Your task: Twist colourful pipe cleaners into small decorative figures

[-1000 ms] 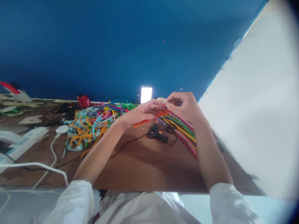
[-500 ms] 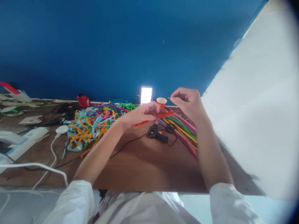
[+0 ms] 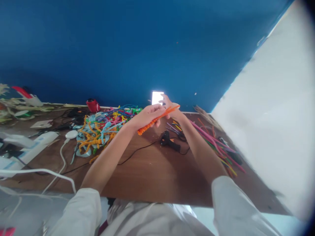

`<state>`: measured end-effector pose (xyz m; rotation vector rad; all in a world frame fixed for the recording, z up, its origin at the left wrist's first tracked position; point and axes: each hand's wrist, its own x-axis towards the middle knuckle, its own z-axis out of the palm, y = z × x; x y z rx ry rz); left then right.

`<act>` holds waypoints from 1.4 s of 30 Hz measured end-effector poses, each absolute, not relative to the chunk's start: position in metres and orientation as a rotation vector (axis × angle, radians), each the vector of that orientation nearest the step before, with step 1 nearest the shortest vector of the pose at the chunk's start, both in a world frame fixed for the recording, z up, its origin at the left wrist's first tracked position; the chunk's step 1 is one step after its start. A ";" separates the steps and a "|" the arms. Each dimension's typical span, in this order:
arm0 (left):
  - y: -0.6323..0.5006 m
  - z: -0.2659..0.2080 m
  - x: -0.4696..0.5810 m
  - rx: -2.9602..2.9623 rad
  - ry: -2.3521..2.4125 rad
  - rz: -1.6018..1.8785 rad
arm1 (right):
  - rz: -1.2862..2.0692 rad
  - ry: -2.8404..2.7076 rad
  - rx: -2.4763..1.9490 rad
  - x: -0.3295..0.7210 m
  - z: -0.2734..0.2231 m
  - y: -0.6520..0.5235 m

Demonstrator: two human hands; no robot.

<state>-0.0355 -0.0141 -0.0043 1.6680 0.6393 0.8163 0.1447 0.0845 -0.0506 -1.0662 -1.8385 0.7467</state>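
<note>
Right hand (image 3: pixel 168 101) has swung toward one lit screen (image 3: pixel 156 98), fingers spread. Left hand (image 3: pixel 149 115) grips one orange pipe-cleaner bundle (image 3: pixel 149 126); below lie one glue gun (image 3: pixel 169 141), open tabletop (image 3: pixel 147 180).

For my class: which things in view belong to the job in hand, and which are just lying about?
Likely in the job:
orange fuzzy piece in the left hand
coloured stems
black glue gun

Apparently lying about:
white power strip
red object
</note>
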 end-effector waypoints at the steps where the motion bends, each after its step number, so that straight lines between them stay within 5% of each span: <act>1: -0.011 -0.004 -0.037 1.649 0.663 0.854 | 0.724 -1.858 -1.055 0.144 -0.056 0.083; 6: 0.003 -0.012 -0.043 1.592 0.707 0.947 | 0.887 -2.016 -1.230 0.156 -0.067 0.065; 15: 0.020 -0.022 -0.048 1.649 0.813 1.013 | 1.255 -1.795 -0.902 0.163 -0.018 0.014; 42: 0.003 -0.012 -0.041 1.671 0.688 1.050 | 0.934 -1.612 -0.802 0.172 0.015 -0.042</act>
